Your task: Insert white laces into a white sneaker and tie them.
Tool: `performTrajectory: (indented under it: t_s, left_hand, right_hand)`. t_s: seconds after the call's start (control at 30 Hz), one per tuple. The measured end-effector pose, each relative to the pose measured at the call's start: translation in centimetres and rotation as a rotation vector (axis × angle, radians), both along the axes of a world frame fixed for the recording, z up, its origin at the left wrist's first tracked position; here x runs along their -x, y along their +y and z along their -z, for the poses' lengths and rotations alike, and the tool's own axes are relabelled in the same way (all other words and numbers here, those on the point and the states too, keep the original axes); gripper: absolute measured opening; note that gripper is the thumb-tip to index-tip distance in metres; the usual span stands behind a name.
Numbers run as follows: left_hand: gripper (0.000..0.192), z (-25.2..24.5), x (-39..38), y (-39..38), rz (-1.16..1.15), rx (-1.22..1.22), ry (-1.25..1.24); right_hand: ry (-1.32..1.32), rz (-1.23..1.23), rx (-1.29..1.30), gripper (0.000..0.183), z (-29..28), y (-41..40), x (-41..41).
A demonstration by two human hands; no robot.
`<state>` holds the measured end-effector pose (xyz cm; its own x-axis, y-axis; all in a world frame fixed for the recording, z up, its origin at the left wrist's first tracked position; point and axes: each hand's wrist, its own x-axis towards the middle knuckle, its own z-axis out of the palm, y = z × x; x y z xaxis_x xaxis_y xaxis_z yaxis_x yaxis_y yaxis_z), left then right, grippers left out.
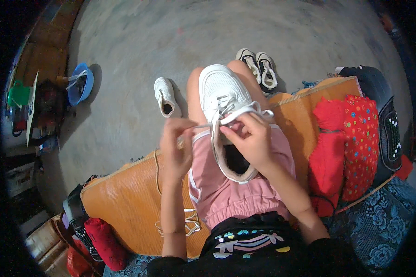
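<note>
A white lace-up sneaker rests on my lap across the pink shorts, its toe pointing away from me and its dark opening towards me. My left hand, blurred, pinches one end of a white shoelace and holds it taut off to the left of the shoe. On the other side, my right hand grips a flat white lace loop at the top of the shoe's opening. Other lace strands lie crossed over the tongue. The fingertips partly hide the upper eyelets.
A second white sneaker stands on the concrete floor, left of my knees. Black-and-white sneakers sit beyond my right knee. Loose laces lie on the orange mat beside me. A red bundle is at right, a blue basin at left.
</note>
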<state>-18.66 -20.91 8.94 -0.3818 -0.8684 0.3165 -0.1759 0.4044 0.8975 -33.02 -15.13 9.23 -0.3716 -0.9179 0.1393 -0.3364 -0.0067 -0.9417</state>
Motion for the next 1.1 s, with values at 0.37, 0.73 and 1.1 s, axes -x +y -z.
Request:
performTrajectory:
  t_s: [0.37, 0.73, 1.1]
  left_hand:
    - [0.020, -12.9, -17.1, 6.5, 0.082, 0.389, 0.860]
    - [0.025, -12.6, -19.1, 8.8, -0.123, 0.268, 0.717]
    - [0.023, -11.9, -21.8, 8.6, -0.582, 0.305, 0.469]
  right_hand:
    - [0.194, 0.086, 0.139, 0.028, 1.0, 2.5, 1.4]
    - [0.354, 0.048, 0.074, 0.029, 0.9, 2.4, 2.1]
    - [0.184, -0.104, -0.049, 0.009, -0.7, 2.9, 2.9]
